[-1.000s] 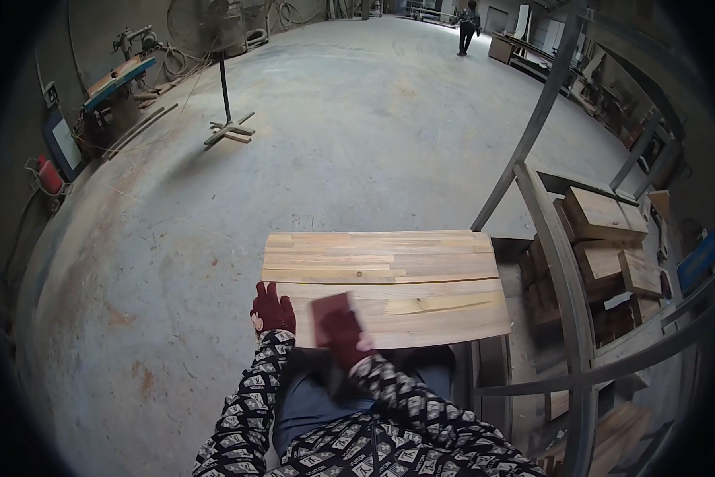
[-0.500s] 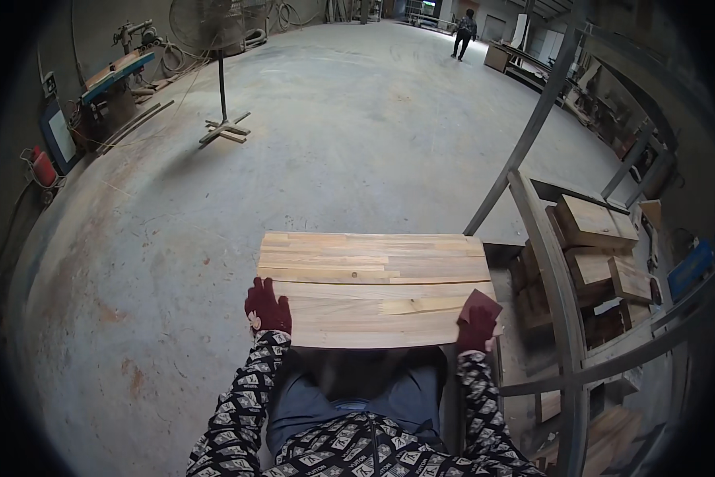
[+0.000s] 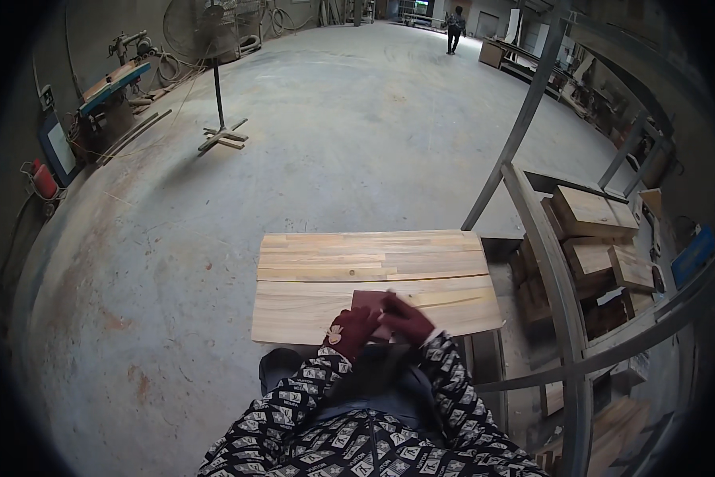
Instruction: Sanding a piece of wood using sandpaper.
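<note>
A pale wooden panel (image 3: 318, 296) of glued strips lies flat in front of me, with a dark seam running along it. Over its near edge, around the middle, both hands meet at a small reddish-brown sheet of sandpaper (image 3: 367, 299). My left hand (image 3: 349, 331), in a maroon knitted glove, closes on the sheet from the left. On the other side, my right hand (image 3: 408, 320), gloved alike, has its bent fingers at the sheet's right edge. Some fingertips of both hands are blurred or hidden.
A metal frame rack (image 3: 544, 262) stands close on my right, holding several wooden blocks (image 3: 596, 215). Farther off are a pedestal fan (image 3: 221, 99), a red extinguisher-like cylinder (image 3: 43, 180) and a blue-edged bench (image 3: 115, 86) at left. A person (image 3: 455, 30) stands far back.
My right hand has brought the sandpaper from the panel's right end to its middle. The left hand has left the panel's left edge and joined it there.
</note>
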The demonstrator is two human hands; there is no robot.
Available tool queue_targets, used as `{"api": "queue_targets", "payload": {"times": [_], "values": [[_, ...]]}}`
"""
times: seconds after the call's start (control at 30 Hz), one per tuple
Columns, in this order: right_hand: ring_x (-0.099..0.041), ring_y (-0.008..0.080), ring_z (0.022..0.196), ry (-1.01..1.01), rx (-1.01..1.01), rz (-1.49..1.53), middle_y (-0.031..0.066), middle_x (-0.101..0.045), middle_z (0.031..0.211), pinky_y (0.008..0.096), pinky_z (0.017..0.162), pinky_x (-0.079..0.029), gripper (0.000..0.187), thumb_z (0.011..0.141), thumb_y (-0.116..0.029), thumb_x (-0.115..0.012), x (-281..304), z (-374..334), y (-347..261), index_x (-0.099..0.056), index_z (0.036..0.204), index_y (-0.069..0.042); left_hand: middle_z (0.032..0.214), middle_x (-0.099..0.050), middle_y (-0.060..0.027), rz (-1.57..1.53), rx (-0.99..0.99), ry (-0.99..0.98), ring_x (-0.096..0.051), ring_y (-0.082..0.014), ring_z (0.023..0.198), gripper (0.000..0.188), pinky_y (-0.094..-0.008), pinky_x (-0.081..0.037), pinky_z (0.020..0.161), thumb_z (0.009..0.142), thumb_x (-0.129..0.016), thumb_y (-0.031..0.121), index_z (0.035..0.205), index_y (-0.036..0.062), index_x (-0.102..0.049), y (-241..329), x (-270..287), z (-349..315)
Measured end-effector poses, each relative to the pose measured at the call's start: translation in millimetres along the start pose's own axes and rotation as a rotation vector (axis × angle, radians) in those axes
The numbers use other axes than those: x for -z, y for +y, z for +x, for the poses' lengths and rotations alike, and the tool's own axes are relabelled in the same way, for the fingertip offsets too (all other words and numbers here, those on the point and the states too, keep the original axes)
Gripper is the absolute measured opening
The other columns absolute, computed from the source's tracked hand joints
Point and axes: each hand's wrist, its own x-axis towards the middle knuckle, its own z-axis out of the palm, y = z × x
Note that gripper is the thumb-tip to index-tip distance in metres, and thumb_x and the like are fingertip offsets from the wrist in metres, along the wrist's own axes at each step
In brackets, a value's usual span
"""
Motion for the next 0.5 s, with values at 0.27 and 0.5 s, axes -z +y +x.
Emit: {"api": "queue_targets", "payload": {"times": [0.27,0.5], "values": [[-0.062,0.0428,0.11,0.79,0.383,-0.667,0.0205,-0.068,0.118,0.0507,0.096,-0.051,0.052,0.089,-0.016,-0.074,35.4,25.2,1.7,-0.06,0.138,-0.002,0.103,-0.063,-0.0117,0.093,-0.063,-0.035,-0.065,-0.0359,0.092,0.032,-0.0497,-0.051,0.076,0.081,-0.068,0.018,0.113,0.0155,-0.066,-13.5,-8.8,-39.6],[-0.057,0.0404,0.109,0.749,0.482,-0.898,0.0191,-0.065,0.116,0.052,0.096,-0.046,0.051,0.079,-0.01,-0.079,32.6,20.2,-8.0,-0.063,0.126,-0.001,0.107,-0.069,-0.0166,0.55,0.416,-0.048,-0.067,-0.0385,0.1,0.037,-0.0536,-0.052,0.083,0.087,-0.073,0.036,0.115,0.0121,-0.069,-89.1,71.8,-137.4]]}}
